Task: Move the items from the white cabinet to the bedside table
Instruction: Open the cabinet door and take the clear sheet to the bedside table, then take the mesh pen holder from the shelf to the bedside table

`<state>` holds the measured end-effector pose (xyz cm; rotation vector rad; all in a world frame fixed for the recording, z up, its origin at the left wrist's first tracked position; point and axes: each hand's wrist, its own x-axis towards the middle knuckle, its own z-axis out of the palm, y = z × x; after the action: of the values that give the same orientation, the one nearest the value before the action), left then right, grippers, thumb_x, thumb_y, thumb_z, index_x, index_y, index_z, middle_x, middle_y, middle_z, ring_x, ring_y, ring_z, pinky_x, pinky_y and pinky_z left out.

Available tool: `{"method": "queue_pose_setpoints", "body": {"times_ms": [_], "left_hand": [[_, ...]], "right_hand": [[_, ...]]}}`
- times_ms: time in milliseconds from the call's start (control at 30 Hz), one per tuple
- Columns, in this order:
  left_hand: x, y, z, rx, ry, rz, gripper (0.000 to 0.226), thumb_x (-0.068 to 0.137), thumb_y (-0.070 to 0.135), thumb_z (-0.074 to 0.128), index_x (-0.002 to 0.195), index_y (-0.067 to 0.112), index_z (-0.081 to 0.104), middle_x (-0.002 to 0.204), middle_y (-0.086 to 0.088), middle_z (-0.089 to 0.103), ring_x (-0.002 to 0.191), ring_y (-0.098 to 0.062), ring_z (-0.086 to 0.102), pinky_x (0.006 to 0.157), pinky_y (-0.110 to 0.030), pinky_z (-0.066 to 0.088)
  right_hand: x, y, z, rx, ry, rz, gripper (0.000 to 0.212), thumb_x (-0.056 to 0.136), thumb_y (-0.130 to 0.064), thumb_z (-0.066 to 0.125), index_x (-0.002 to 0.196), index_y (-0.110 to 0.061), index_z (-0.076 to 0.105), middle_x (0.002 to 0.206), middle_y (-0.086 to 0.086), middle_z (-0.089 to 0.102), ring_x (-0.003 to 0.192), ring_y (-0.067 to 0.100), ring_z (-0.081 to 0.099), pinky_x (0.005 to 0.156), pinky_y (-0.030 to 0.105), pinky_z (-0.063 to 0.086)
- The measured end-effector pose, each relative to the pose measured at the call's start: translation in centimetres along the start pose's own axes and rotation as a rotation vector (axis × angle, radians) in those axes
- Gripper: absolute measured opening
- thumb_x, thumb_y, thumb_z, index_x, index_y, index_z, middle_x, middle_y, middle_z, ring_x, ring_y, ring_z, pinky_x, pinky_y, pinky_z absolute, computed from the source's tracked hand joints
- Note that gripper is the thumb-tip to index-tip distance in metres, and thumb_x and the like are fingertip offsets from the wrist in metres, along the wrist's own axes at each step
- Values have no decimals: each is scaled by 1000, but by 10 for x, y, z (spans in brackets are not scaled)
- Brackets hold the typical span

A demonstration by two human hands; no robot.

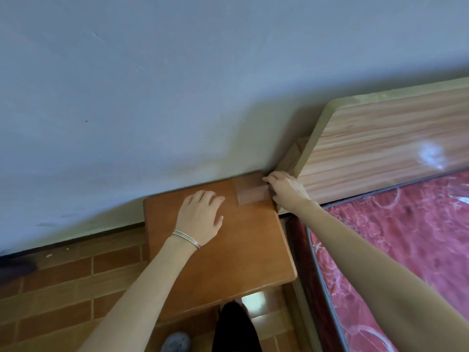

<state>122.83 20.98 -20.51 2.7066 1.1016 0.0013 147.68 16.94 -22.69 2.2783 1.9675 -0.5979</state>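
The bedside table [223,252] is a brown wooden top standing against the wall, beside the bed. A flat brown rectangular item [250,193] lies on its far right corner. The fingers of my right hand [285,190] curl around that item's right end, next to the headboard. My left hand [200,215] is spread palm down over the middle of the table top, fingers apart and holding nothing, with thin bangles on its wrist. The white cabinet is out of view.
A light wooden headboard [375,146] rises at the right, tight against the table's corner. A mattress with a red patterned cover [406,245] lies below it. The grey wall [152,97] is behind the table, and a brick-pattern floor [63,288] is at the left.
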Motion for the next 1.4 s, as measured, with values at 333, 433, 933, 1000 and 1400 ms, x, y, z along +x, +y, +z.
{"method": "queue_pose_setpoints", "body": {"times_ms": [333,433,933,1000,1400], "left_hand": [[-13,39,-73,50,84,325,50,67,27,77,112,11,64,105,-11,64,97,-32,60,83,-47,48],[-31,58,-93,52,82,470,51,69,29,76,115,13,63,112,-12,63,102,-33,59,84,-46,48],[-267,258,-118,4,-38,1493,48,73,43,51,108,15,68,103,-7,68,96,-27,63,83,-44,50],[-312,291,-115,-4,-54,1644,52,75,46,40,107,16,68,101,-6,68,95,-27,63,82,-43,51],[-696,389,-98,-178,-173,2352,48,66,38,66,110,19,67,98,-1,68,90,-24,65,76,-40,53]], "right_hand": [[-164,-54,-65,-118,241,192,61,88,-17,52,143,-12,26,147,10,31,139,28,20,114,43,10],[-224,-80,-65,-152,300,325,64,86,-22,57,142,-12,27,147,11,33,138,28,22,113,44,11],[-601,-269,29,20,503,1218,59,75,-34,64,127,-13,49,121,6,59,112,25,55,97,45,42],[-650,-305,51,47,484,1363,59,74,-34,63,127,-13,49,121,6,60,111,24,56,97,44,42],[-897,-597,153,200,344,2059,59,89,-32,49,142,-18,28,144,7,37,133,23,32,112,44,20]]}}
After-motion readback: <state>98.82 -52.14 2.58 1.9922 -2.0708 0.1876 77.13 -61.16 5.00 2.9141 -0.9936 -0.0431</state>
